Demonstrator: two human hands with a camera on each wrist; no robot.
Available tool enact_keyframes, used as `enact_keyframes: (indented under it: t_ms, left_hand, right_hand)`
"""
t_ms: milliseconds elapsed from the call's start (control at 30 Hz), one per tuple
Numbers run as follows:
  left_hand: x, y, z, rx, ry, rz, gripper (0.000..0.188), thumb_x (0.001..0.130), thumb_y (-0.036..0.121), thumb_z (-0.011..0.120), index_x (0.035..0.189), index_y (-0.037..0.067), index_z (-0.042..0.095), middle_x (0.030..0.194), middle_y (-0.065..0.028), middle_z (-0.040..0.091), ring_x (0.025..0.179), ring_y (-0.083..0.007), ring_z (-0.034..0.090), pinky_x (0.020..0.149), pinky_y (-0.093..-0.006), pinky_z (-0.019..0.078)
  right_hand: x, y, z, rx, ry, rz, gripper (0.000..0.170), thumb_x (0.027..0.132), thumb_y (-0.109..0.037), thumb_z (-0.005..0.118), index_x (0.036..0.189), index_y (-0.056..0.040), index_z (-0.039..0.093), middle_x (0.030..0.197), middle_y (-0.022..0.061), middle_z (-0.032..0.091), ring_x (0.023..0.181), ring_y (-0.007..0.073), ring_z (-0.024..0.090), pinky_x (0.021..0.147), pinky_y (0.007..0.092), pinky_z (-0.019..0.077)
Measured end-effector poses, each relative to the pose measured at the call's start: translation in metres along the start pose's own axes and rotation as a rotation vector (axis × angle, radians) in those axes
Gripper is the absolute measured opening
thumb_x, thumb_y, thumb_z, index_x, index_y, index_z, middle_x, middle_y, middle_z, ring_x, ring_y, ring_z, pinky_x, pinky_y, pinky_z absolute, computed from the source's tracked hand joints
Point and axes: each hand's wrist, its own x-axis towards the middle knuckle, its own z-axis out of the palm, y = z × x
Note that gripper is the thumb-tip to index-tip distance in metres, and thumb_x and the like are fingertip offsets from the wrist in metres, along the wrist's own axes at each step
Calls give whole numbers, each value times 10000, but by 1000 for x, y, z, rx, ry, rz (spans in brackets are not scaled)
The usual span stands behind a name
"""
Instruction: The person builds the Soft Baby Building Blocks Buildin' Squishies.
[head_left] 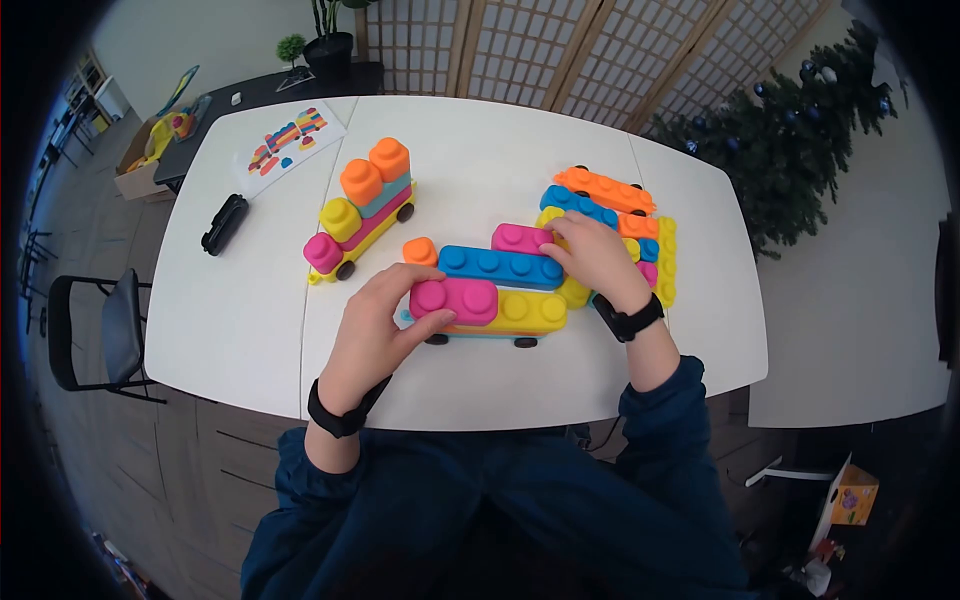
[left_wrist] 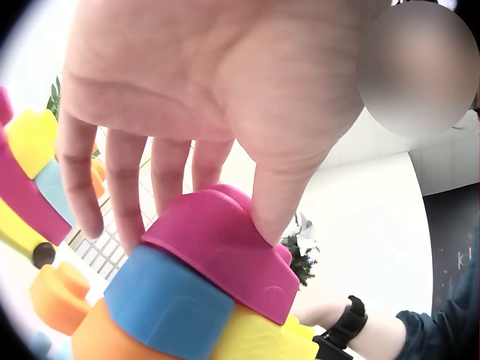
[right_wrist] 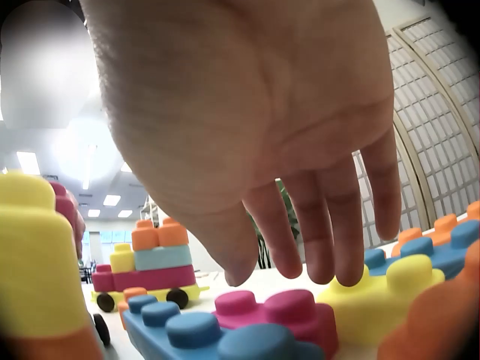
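My left hand (head_left: 385,315) grips a pink two-stud block (head_left: 454,302), thumb on the near side and fingers on the far side. The block sits at the left end of a wheeled toy vehicle, beside a yellow block (head_left: 531,311) with studs. Just behind lies a long blue block (head_left: 500,266). My right hand (head_left: 598,262) hovers with loosely bent fingers over another pink block (right_wrist: 277,315), fingertips right at its right end. In the right wrist view, yellow blocks (right_wrist: 382,296) stand beneath the fingers.
A stacked toy wagon (head_left: 365,215) stands at the left, near a printed picture sheet (head_left: 290,140) and a black case (head_left: 225,224). One small orange block (head_left: 420,251) lies behind my left hand. An orange wheeled base (head_left: 605,190) and several coloured blocks (head_left: 668,262) crowd the right side.
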Motion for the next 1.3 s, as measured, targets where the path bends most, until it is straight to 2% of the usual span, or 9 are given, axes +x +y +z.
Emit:
enact_keyframes:
  t_ms: [267,367,433,567,633,833,900,1000,1300]
  left_hand:
    - [0,-3,0,-10,-7,-7,422,837,134,846,1208,24,675,1105,-119,715,1042,-255,684,946,-339,517]
    - [-1,-8,0,-18,44,55,430,827,200,858,1184,41,678,1034,-139,703,948,-316,694,853,-362,546]
    - [-3,-8,0,-25,55,46,428,827,185,858,1188,41,679,1039,-135,700,953,-309,695,867,-357,542]
    - [-3,-7,-2,-17,51,35,430,834,172,856,1206,52,678,1053,-120,700,948,-272,704,829,-342,562]
    - [-3,1,-6,-121,-13,-125,405,863,146,835,1223,64,670,1127,-74,708,1074,-202,688,835,-325,592]
    - [-3,-2,-5,-99,-22,-116,408,863,142,834,1227,62,666,1132,-65,698,1084,-192,686,801,-306,611]
    - [-2,-1,-5,-105,-28,-116,409,865,139,831,1230,61,664,1138,-67,697,1085,-191,686,806,-307,613]
    - [-2,-1,-4,-120,-32,-117,411,869,135,827,1237,59,660,1151,-69,696,1089,-191,686,814,-308,616]
    - [0,-4,-5,-137,-56,-130,435,870,144,825,1260,68,650,1169,-67,694,1102,-193,683,828,-314,611]
  right_hand:
    - [13,-2,8,-122,-64,43,239,887,-262,752,1009,-60,712,988,108,682,938,319,693,772,441,566]
    - [10,-4,-8,-42,-35,102,260,894,-284,751,1005,-53,705,999,110,684,932,299,695,787,412,569]
    - [2,-4,-21,232,84,75,235,890,-233,765,1009,-44,694,1004,92,685,930,239,705,776,357,578]
    - [-27,-22,-48,529,75,109,216,874,-119,779,1064,-59,697,1059,46,717,947,171,696,775,304,572]
    - [-43,-27,-52,704,-8,126,229,863,-69,771,1081,-65,700,1117,17,723,1012,132,687,782,292,581]
    - [-64,-41,-43,698,40,30,282,843,-66,799,1103,-43,692,1087,39,735,992,161,708,847,299,586]
    - [-66,-43,-35,742,27,5,332,840,-47,791,1154,-43,685,1176,69,718,1091,175,676,910,318,556]
    - [-67,-59,-29,747,64,13,392,836,-61,816,1205,-35,686,1186,93,713,1089,207,678,945,322,531]
    - [-69,-65,-6,767,143,-45,425,859,-118,833,1242,-21,678,1132,118,701,999,243,681,876,332,546]
